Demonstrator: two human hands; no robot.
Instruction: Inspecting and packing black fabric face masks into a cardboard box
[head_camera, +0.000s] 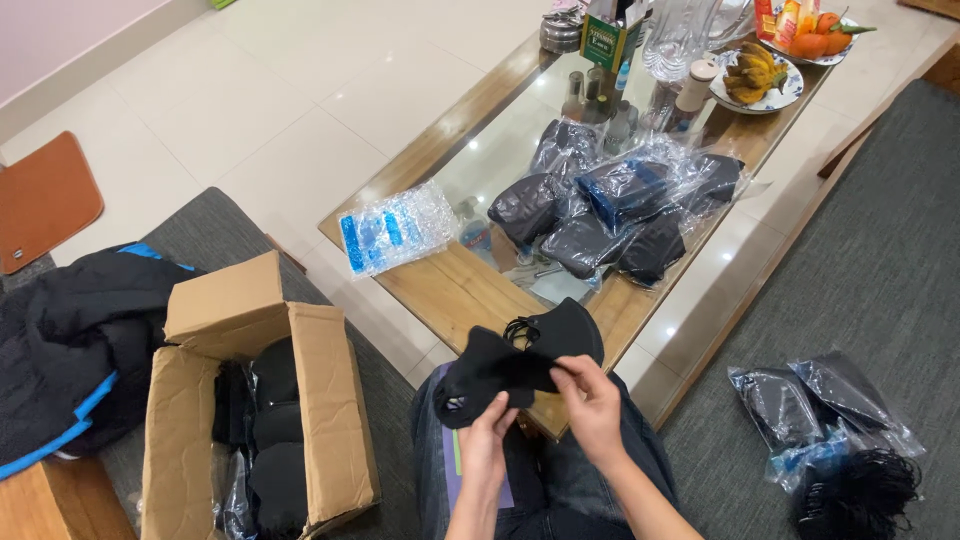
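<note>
Over the lap, before the table edge: black fabric masks (520, 360) held up, two pieces overlapping.
Left hand (487, 438): closed, pinching lower edge of masks.
Right hand (590, 400): closed, thumb and fingers nipping the middle.
Ear loops (520, 330): bunched between pieces; likely to snag if pulled apart fast.
Slip risk: light pinch only; one mask could drop onto lap or floor.
Open cardboard box (255, 400): near left, holds more dark masks.
Bagged masks (610, 205): heaped on glass-topped table (450, 290); slick plastic could slide if nudged.

Open box (255, 400) left of the knees, bagged masks (620, 215) on the table (450, 290) ahead, more bags (825, 405) on the floor right
</note>
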